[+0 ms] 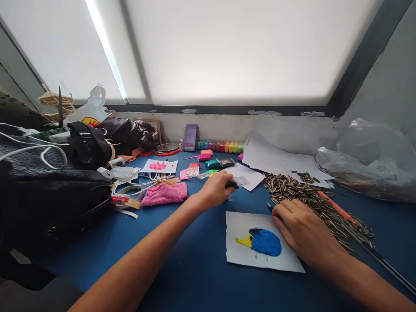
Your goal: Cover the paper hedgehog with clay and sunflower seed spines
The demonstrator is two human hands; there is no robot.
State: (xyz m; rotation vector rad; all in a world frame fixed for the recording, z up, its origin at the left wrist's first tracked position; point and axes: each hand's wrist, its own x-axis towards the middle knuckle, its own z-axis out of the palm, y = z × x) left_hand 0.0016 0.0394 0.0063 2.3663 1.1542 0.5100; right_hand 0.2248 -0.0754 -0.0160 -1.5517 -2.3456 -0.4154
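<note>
My left hand (216, 189) reaches over the middle of the table, fingers closed on a small black lump (232, 184) with clear plastic wrapping (242, 181) beside it. My right hand (297, 223) is closed around a thin pen-like tool (269, 206); only its dark pointed tip shows, aimed up and left. Just left of that hand lies a white card (237, 256) bearing a flat blue clay body (265, 242) with a yellow clay snout (244, 241), a dark eye, a dark piece on top and pencilled legs. A pile of striped sunflower seeds (292, 190) spreads behind and right of my right hand.
White sheets (276, 156) and a clear plastic bag (367, 160) lie at the back right. Colourful clay packets (212, 164) sit mid-table. A pink cloth (165, 193), cables and a black bag (48, 190) crowd the left. An orange strip (338, 209) rests on the seeds near a metal rod (390, 266).
</note>
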